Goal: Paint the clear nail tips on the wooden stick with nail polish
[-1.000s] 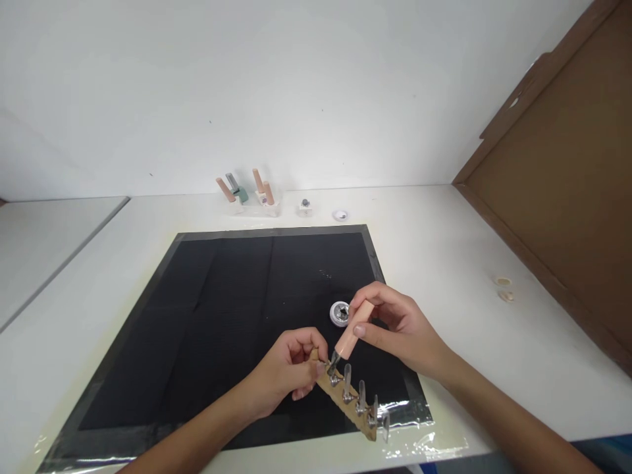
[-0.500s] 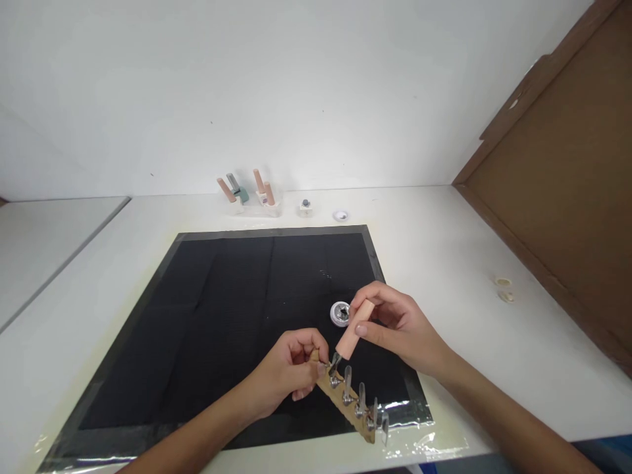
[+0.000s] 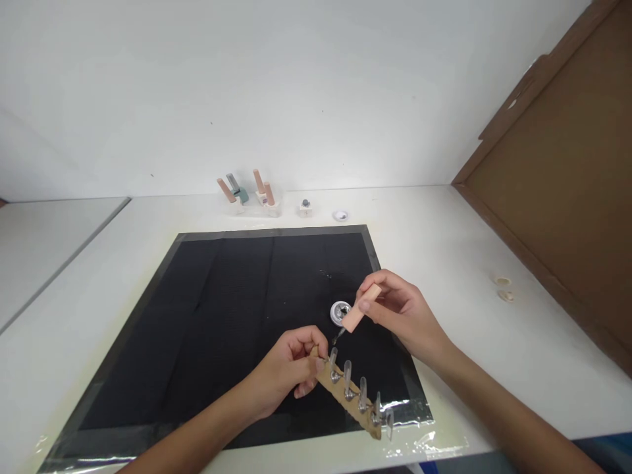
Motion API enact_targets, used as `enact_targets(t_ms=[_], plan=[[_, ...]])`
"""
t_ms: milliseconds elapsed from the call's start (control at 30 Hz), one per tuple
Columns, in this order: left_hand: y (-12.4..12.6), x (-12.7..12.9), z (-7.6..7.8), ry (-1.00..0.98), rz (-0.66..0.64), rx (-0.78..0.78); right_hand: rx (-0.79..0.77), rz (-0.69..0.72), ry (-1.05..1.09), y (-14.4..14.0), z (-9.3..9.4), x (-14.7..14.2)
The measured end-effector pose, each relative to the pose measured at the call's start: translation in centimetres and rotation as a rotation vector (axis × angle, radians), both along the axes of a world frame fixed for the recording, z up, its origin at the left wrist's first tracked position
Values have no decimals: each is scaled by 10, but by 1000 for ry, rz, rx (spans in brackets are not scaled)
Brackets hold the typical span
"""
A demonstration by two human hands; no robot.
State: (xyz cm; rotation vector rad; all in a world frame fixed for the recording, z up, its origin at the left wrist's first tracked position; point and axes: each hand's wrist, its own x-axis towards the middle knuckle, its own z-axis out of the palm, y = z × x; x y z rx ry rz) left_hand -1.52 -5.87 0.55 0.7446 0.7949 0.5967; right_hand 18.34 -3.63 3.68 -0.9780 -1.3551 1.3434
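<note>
My left hand (image 3: 289, 370) pinches the upper end of a tan strip (image 3: 351, 407), perhaps cardboard, that slants toward the table's front edge. Along it stand several clear nail tips (image 3: 348, 373) on small metal holders. In my right hand (image 3: 407, 316) is a nail polish brush by its peach cap handle (image 3: 361, 311); its bristle end points down and left, just above the first nail tip and apart from it. Right behind the brush, a small round white jar (image 3: 338, 313) with silvery contents sits on the black mat (image 3: 237, 296).
At the back stands a clear holder (image 3: 259, 210) with several polish bottles (image 3: 261, 187). Beside it are a small square bottle (image 3: 305, 209) and a white lid (image 3: 340, 215). Two small pale pieces (image 3: 504, 295) lie at the right, near a brown board (image 3: 557, 184).
My right hand has lifted the brush up and to the right, away from the first nail tip. The strip's lower end has shifted slightly right; my left hand has hardly moved.
</note>
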Motion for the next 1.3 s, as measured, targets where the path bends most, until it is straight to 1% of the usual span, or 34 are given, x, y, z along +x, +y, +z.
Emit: enact_targets(t_ms=[167, 333, 500, 800, 1033, 1300], plan=[[0, -1, 2, -105, -18, -121, 48, 64, 122, -5, -1, 0], [-1, -4, 1, -192, -35, -182, 91, 99, 155, -8, -3, -1], [-1, -5, -2, -210, -52, -187, 95, 118, 144, -8, -4, -2], [-1, -6, -3, -224, -55, -178, 122, 73, 29, -10, -3, -2], [-1, -6, -4, -252, -66, -183, 129, 51, 24, -8, -2, 0], [-1, -7, -5, -281, -63, -206, 137, 38, 40, -4, -7, 2]])
